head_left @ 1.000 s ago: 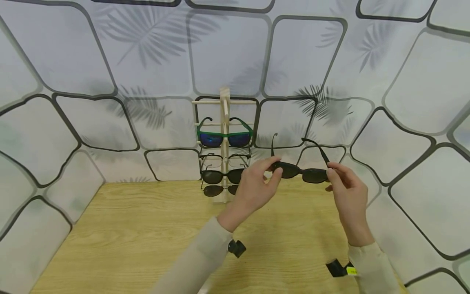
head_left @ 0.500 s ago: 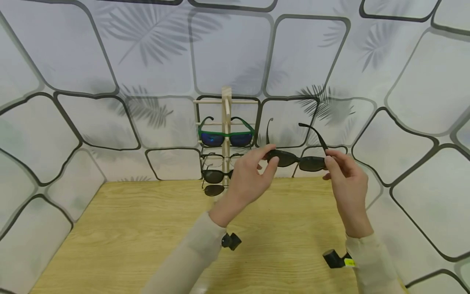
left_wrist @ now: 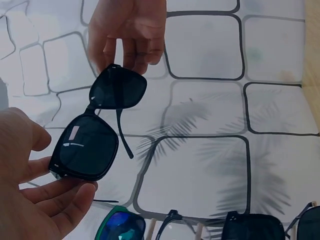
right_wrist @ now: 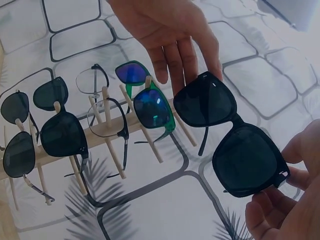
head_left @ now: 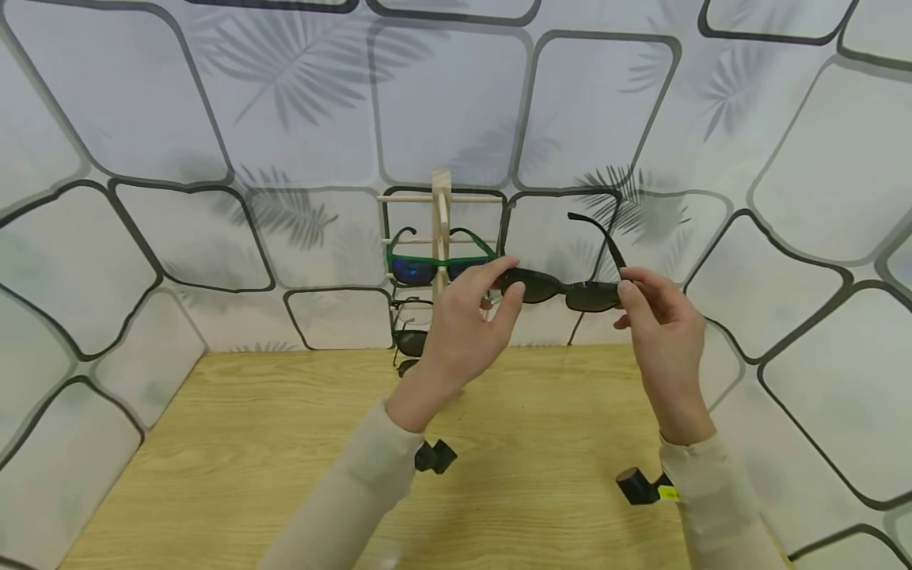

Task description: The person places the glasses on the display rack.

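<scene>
Black sunglasses (head_left: 563, 291) with dark lenses are held in the air between both hands, temples unfolded and pointing away toward the wall. My left hand (head_left: 466, 332) pinches the left hinge end, and my right hand (head_left: 663, 344) pinches the right end. Just behind the left hand stands a wooden glasses rack (head_left: 442, 207). On it hang green-framed sunglasses (head_left: 415, 271) with blue mirrored lenses, clear-lens glasses (right_wrist: 107, 117), black sunglasses (right_wrist: 62, 135) and, lowest, another dark-lens pair (right_wrist: 19, 155). In the head view the left hand covers part of these.
The rack's top wooden bar (head_left: 406, 199) has no glasses on it. A light wood table (head_left: 285, 443) lies below. Patterned wall panels (head_left: 456, 95) enclose the back and both sides. Small black cameras (head_left: 436, 457) are worn at the wrists.
Both hands have raised the black sunglasses and shifted them left, closer to the rack. The left hand now covers more of the hanging glasses.
</scene>
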`<control>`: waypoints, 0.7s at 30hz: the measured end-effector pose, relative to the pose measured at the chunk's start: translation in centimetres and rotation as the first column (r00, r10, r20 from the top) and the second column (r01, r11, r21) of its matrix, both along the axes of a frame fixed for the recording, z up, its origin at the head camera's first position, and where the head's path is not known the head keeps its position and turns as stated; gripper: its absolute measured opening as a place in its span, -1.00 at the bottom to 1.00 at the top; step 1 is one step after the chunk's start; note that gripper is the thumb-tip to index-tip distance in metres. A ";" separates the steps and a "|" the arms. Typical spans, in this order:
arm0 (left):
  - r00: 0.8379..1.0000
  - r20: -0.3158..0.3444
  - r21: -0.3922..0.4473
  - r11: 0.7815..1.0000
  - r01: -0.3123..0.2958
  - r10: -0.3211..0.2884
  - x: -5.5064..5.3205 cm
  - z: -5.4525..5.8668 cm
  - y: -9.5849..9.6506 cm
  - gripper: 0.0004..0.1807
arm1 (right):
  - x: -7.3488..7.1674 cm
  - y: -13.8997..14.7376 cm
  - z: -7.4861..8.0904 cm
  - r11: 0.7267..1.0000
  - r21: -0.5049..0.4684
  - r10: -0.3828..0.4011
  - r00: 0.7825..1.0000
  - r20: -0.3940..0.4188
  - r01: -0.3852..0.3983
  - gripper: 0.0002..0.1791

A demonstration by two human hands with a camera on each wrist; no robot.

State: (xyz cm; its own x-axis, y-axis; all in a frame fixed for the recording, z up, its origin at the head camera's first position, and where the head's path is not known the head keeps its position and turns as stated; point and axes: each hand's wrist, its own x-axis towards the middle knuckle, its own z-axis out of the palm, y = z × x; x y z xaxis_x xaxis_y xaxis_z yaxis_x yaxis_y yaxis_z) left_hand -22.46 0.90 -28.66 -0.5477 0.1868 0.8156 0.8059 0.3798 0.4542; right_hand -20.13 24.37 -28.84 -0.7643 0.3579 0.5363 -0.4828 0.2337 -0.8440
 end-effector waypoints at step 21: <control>0.991 -0.112 0.052 0.996 -0.072 0.078 0.1 2.9 -2.8 -0.64 | -0.9 -3.2 3.4 0.996 0.013 0.094 0.990 -0.102 -0.093 -0.76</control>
State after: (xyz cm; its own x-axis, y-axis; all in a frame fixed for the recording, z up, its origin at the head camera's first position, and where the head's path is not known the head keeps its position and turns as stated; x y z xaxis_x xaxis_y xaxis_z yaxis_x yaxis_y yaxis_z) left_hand -22.40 -1.94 -25.80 -0.4620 0.1082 0.8803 0.8233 0.4213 0.3803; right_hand -21.02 21.22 -25.42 -0.7354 0.2828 0.6159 -0.5865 0.1896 -0.7874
